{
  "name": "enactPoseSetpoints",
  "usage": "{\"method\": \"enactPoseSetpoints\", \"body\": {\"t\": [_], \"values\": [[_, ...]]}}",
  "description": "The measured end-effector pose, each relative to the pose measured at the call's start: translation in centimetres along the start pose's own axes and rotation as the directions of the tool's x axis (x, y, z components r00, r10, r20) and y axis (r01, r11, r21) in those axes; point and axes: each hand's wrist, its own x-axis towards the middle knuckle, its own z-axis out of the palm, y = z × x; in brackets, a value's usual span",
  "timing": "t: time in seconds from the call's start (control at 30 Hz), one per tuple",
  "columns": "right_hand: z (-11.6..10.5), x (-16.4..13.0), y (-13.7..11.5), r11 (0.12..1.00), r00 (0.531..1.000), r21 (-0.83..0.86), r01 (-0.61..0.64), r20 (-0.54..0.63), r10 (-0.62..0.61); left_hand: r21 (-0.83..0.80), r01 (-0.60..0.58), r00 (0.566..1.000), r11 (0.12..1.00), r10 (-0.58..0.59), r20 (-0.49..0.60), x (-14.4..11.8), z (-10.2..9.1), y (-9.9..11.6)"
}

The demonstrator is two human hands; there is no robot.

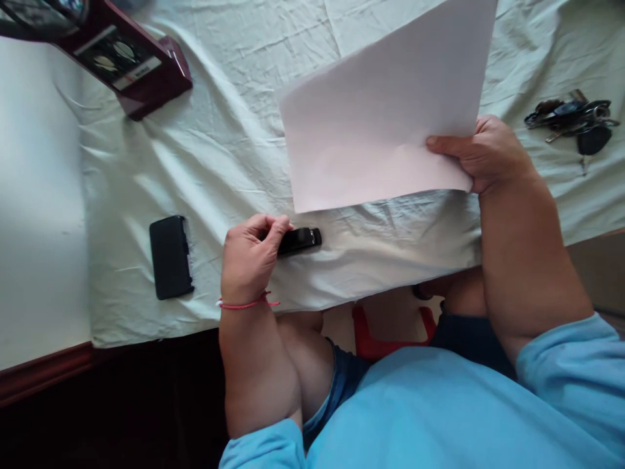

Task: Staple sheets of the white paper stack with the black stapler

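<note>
White paper sheet [385, 117], pinched at its lower corner by the right hand [483, 153] above the cloth-covered worktop [219, 150], wants holding flat and steady while the left hand [249, 257], fingers clamped on the small black stapler [300, 240], squares up to that near edge.
</note>
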Motion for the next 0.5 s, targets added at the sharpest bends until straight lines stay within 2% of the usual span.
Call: {"method": "enactPoseSetpoints", "body": {"t": [0.07, 0.2, 0.3, 0.4, 0.5], "values": [[0.1, 0.3, -0.1, 0.999, 0.999, 0.037, 0.019, -0.032, -0.017, -0.030, 0.009, 0.997, 1.000, -0.011, -0.081, 0.1, 0.4, 0.0], [0.0, 0.2, 0.0, 0.991, 0.997, 0.106, 0.076, -0.005, -0.076, -0.348, -0.016, 0.962, 0.938, -0.081, -0.261, 1.0, 1.1, 0.2], [0.1, -0.3, 0.3, 0.987, 0.992, 0.113, 0.110, 0.046, -0.116, -0.499, -0.039, 0.957, 0.866, -0.112, -0.268, 1.9, 1.3, 0.3], [0.2, -0.6, 0.6, 0.986, 0.986, 0.096, 0.135, 0.086, -0.143, -0.484, -0.031, 0.972, 0.875, -0.086, -0.218, 2.7, 1.7, 0.5], [0.2, -0.6, 0.8, 0.985, 0.981, 0.084, 0.153, 0.110, -0.162, -0.380, -0.052, 0.967, 0.924, -0.049, -0.252, 3.1, 2.2, 0.4]]}}
